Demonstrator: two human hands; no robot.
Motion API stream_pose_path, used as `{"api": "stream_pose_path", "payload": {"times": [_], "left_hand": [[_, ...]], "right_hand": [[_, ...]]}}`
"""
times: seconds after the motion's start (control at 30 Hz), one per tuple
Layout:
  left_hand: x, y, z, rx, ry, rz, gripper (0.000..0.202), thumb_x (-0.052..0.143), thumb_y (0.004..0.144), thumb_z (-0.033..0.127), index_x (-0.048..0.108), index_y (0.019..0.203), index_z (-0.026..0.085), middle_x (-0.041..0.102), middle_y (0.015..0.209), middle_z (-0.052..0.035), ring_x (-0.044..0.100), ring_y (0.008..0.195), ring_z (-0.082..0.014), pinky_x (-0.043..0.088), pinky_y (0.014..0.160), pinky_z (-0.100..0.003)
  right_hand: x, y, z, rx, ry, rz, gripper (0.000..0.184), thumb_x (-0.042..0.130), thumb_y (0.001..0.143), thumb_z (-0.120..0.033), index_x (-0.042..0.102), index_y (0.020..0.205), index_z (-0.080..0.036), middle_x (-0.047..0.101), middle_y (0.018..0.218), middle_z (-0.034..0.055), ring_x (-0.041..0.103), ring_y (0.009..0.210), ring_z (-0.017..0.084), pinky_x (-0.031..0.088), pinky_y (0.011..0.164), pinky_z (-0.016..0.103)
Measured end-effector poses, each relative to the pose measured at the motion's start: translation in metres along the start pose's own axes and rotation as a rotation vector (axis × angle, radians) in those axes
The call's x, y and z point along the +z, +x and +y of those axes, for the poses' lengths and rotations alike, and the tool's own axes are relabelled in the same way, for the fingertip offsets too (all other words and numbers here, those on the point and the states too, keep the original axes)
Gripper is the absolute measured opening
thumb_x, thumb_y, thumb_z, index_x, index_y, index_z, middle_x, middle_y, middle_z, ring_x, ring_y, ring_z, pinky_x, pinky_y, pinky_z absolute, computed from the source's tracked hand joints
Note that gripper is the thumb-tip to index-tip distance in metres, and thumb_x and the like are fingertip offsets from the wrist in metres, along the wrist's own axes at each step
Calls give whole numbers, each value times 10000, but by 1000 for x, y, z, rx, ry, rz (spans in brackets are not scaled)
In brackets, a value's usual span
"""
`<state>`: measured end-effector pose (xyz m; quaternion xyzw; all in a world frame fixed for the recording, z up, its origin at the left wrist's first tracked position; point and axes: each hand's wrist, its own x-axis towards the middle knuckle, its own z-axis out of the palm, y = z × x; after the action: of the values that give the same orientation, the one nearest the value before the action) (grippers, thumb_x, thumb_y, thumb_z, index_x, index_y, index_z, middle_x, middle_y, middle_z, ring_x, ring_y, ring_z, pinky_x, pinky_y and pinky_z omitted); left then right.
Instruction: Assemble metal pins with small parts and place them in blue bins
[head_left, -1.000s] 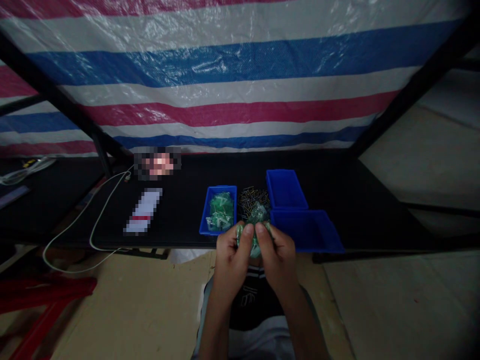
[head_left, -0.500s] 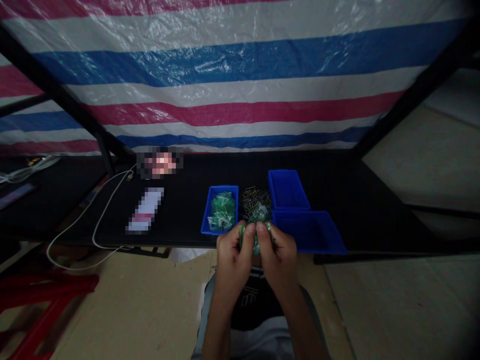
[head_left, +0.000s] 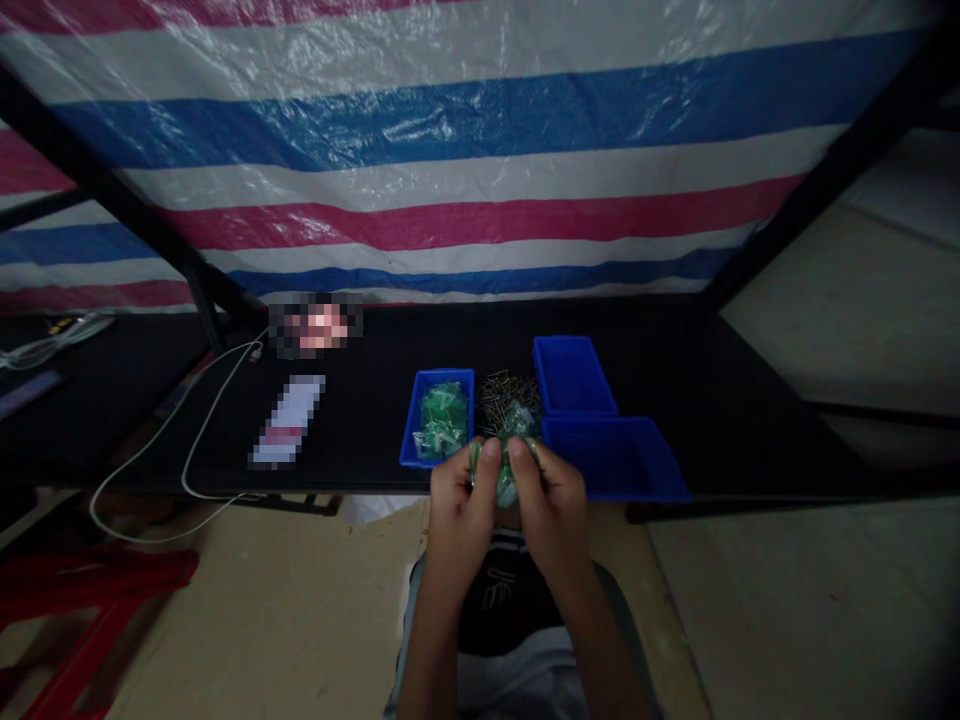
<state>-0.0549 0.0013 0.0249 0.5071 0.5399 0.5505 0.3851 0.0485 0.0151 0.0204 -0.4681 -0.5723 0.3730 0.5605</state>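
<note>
Both my left hand (head_left: pixel 465 490) and my right hand (head_left: pixel 551 490) are closed on a crinkled green plastic bag (head_left: pixel 506 487), thumbs side by side on top. They hold it at the table's front edge. Fingers hide most of the bag, and its contents cannot be made out. Just beyond lies a clear-green plastic packet (head_left: pixel 519 419), against a loose pile of screws or nails (head_left: pixel 504 392). Left of the pile stands a blue tray (head_left: pixel 409 448) holding several green and clear packets (head_left: pixel 442 415).
Two more blue trays, a back one (head_left: pixel 574 375) and a front one (head_left: pixel 615 455), stand right of the pile on the black table (head_left: pixel 360 400). A white cable (head_left: pixel 196 440) loops over the left edge. A red stool (head_left: pixel 97 590) is at lower left; striped sheeting (head_left: pixel 480 140) hangs behind.
The view has shifted slightly. My hands stay together on the green plastic bag, with only a small move to the left in the picture. The trays and pile look the same.
</note>
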Motion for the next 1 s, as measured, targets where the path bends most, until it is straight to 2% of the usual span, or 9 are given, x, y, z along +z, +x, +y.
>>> {"api": "stream_pose_path", "payload": {"times": [0.13, 0.3, 0.37, 0.47, 0.57, 0.67, 0.77, 0.9, 1.0], "left_hand": [[-8, 4, -4, -92, -89, -19, 544, 595, 997, 597, 433, 655, 207, 359, 606, 55, 315, 558, -105, 302, 522, -239], [-27, 5, -3, -89, -55, -64, 488, 606, 1012, 542, 466, 691, 202, 372, 621, 59, 340, 543, -96, 299, 508, -235], [-32, 6, -3, -59, -34, -73, 457, 641, 1003, 500, 505, 693, 193, 374, 613, 61, 343, 552, -93, 304, 528, -234], [-36, 6, -4, -10, -10, -4, 416, 705, 965, 464, 602, 687, 173, 395, 584, 57, 359, 562, -94, 319, 555, -238], [-38, 4, -1, -27, -23, 17, 374, 728, 945, 468, 700, 729, 165, 465, 508, 53, 367, 489, -92, 319, 509, -240], [-39, 0, 6, -60, -86, 11, 406, 632, 997, 502, 761, 810, 166, 575, 530, 13, 442, 478, -110, 363, 494, -242], [-39, -1, 9, -43, -147, 18, 448, 545, 1033, 524, 791, 903, 173, 636, 625, -18, 524, 528, -130, 424, 523, -251], [-38, -1, 3, -18, -94, -51, 233, 696, 975, 407, 760, 1004, 185, 696, 785, -32, 565, 579, -119, 456, 545, -239], [-36, 0, -1, -21, -136, -30, 290, 731, 957, 347, 690, 1217, 225, 662, 782, 2, 565, 614, -119, 478, 577, -228]], "right_hand": [[0, 2, 1, 119, 125, -28, 446, 576, 1002, -457, 426, 652, -225, 367, 605, -60, 351, 560, 103, 319, 504, 226], [-6, 3, 1, 159, 113, -40, 434, 630, 992, -454, 463, 670, -215, 348, 639, -61, 346, 596, 103, 319, 533, 226], [-7, 2, 1, 150, 99, -25, 408, 654, 981, -444, 511, 680, -208, 372, 635, -59, 364, 596, 103, 324, 539, 231], [-8, 2, 0, 120, 41, 3, 333, 698, 955, -430, 639, 722, -200, 435, 621, -53, 406, 591, 110, 350, 552, 241], [-11, 2, -4, 90, 24, 22, 244, 732, 937, -400, 739, 782, -211, 542, 639, -38, 471, 597, 121, 394, 568, 248], [-16, 2, -9, 65, 97, -29, 229, 652, 996, -385, 805, 915, -235, 701, 778, 4, 615, 701, 154, 482, 650, 264], [-18, 1, -11, 27, 139, -58, 286, 579, 1041, -375, 813, 938, -245, 759, 898, 35, 699, 853, 191, 534, 764, 292], [-13, 0, -7, 17, 127, -28, 93, 699, 975, -305, 776, 985, -254, 759, 973, 32, 721, 908, 196, 563, 814, 303], [-9, -1, -3, 39, 149, 20, 272, 717, 958, -301, 708, 1228, -268, 757, 1005, 35, 729, 894, 197, 591, 818, 321]]}}
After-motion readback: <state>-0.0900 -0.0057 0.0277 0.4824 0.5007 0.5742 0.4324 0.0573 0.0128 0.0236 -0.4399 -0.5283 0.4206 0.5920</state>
